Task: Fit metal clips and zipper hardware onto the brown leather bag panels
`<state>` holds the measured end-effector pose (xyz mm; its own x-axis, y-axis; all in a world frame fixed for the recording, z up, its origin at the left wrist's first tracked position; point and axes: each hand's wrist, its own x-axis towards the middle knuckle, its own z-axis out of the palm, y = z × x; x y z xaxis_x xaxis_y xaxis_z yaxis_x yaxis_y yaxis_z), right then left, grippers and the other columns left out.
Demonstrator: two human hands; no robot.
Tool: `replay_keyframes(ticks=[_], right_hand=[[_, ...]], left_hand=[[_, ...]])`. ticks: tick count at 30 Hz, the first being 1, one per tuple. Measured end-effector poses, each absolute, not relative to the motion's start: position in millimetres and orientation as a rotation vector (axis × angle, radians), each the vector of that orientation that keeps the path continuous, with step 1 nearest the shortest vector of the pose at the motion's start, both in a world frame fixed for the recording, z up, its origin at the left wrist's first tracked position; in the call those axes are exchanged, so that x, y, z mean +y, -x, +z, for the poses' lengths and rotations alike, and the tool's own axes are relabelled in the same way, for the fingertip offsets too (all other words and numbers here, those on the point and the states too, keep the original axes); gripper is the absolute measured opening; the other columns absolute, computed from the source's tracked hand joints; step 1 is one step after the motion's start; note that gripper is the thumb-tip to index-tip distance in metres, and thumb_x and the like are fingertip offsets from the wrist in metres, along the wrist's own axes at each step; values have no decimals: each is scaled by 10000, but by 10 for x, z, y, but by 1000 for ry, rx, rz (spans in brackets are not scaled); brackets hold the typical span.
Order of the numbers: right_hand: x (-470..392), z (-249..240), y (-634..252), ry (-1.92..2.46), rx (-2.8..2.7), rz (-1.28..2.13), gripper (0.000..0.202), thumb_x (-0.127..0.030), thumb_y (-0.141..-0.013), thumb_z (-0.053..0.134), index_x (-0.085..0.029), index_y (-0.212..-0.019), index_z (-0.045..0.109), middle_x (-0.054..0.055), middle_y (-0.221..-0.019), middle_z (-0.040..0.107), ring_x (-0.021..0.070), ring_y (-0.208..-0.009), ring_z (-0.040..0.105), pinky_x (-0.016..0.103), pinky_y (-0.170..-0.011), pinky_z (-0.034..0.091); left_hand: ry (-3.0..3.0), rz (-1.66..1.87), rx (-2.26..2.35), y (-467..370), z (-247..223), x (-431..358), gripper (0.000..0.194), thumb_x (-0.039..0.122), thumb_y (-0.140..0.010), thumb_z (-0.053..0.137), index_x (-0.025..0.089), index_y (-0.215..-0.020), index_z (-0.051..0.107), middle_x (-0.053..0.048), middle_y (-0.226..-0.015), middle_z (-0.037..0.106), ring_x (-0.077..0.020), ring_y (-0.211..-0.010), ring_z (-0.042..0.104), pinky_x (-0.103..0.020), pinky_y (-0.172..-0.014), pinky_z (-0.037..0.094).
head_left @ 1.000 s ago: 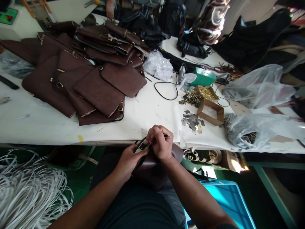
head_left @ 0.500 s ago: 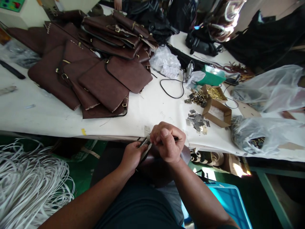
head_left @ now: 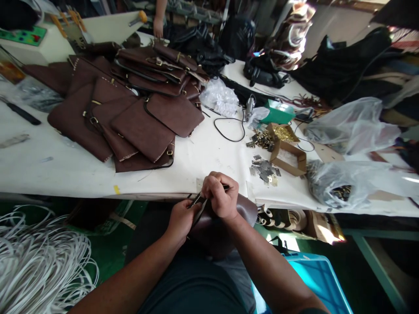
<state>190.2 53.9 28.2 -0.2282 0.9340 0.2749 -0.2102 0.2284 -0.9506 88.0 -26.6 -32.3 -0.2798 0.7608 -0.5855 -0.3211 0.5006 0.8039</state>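
Observation:
A dark brown leather piece (head_left: 244, 210) lies over the lap at the table's front edge. My left hand (head_left: 182, 219) is closed on its dark edge strip, thumb on top. Just to the right, my right hand (head_left: 221, 194) is a fist round a thin dark tool, whose end shows beside the fingers; what kind of tool it is cannot be made out. Both hands are close together, near the strip. On the table behind them, brown leather bags (head_left: 144, 126) lie in an overlapping pile. Flat metal plates (head_left: 264, 170) are scattered to the right.
Cardboard boxes (head_left: 290, 158) and plastic bags (head_left: 343, 185) stand on the right of the white table (head_left: 75, 174). White cord (head_left: 42, 257) is heaped at lower left, a blue crate (head_left: 314, 279) at lower right. Another person's hand (head_left: 158, 27) shows at the back.
The camera view has tilted up slightly and shifted, showing more of the background. Both hands keep nearly the same hold, and more of the brown leather shows to the right of my right hand.

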Motion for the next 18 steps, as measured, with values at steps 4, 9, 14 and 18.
replay_keyframes(ticks=[4,9,14,18], right_hand=[[460,339,-1900,764,-1430,1237,509,-472,-1008,641,-226,-591,484,-17,-584,507,128,-539,457,292,-539,397],[451,586,-1875,797,-1521,1165,509,-412,-1036,595,-220,-585,456,-26,-556,493,119,-540,430,281,-552,359],[628,956,-1875,839,-1661,647,421,-463,-980,705,-200,-676,581,-14,-671,573,126,-610,509,275,-630,410],[1020,922,-2094,1135,-1956,350,348,-535,-908,804,-208,-1021,765,80,-1025,730,243,-961,668,362,-876,503]], left_hand=[[-456,1109,1532,-898,-321,-295,273,438,-704,821,190,-746,718,6,-675,691,-174,-642,615,-269,-606,433],[-644,1116,1526,-881,-255,-253,392,572,-655,789,197,-659,674,-40,-637,692,-243,-627,651,-332,-601,471],[-889,1024,1494,-587,-108,-460,518,666,-762,740,194,-974,738,-62,-882,801,-312,-877,750,-372,-792,574],[-1150,871,1678,-209,204,-574,664,785,-819,672,215,-1154,730,-54,-991,831,-336,-967,777,-375,-825,616]])
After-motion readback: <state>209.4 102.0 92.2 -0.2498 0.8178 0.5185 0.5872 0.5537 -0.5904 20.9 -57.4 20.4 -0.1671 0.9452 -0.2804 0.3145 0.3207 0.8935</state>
